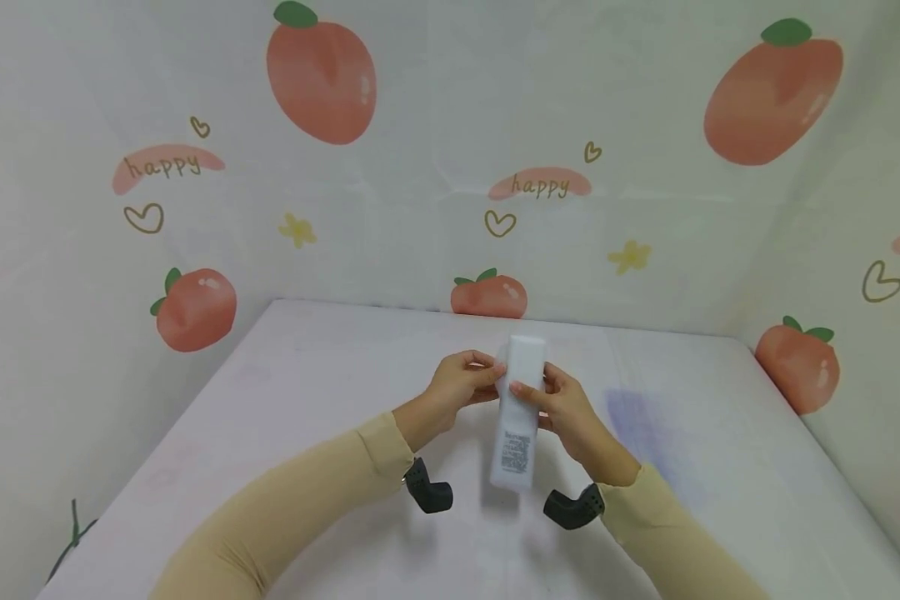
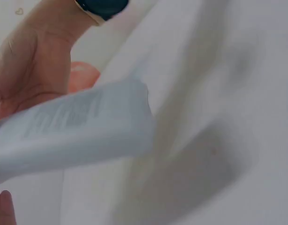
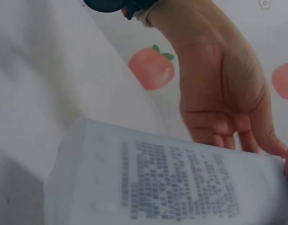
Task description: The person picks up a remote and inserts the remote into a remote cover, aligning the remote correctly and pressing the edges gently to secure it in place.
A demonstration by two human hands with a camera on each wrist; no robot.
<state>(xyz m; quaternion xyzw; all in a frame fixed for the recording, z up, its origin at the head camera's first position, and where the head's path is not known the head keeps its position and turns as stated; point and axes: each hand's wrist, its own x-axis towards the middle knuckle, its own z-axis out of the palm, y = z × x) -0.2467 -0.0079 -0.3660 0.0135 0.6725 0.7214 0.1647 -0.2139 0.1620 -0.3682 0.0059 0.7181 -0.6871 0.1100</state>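
A white oblong package (image 1: pixel 521 412) with rounded edges is held above the table, one end toward the far side. A block of grey print marks its near end. My right hand (image 1: pixel 573 417) grips its right side, thumb across the top face. At the upper left edge, thumb and curled fingers of my left hand (image 1: pixel 457 385) pinch it beside a pale, translucent edge. The right wrist view shows the printed face of the package (image 3: pixel 181 183) with my left hand (image 3: pixel 223 93) behind it. In the left wrist view, the package (image 2: pixel 87 126) partly covers my right hand (image 2: pixel 38 56).
Beneath is a white-covered table (image 1: pixel 307 358), with a bluish stain (image 1: pixel 637 425) at the right. Pale cloth (image 1: pixel 420 108) printed with peaches hangs behind and at the sides. Dark wrist devices (image 1: pixel 429 492) project below both hands.
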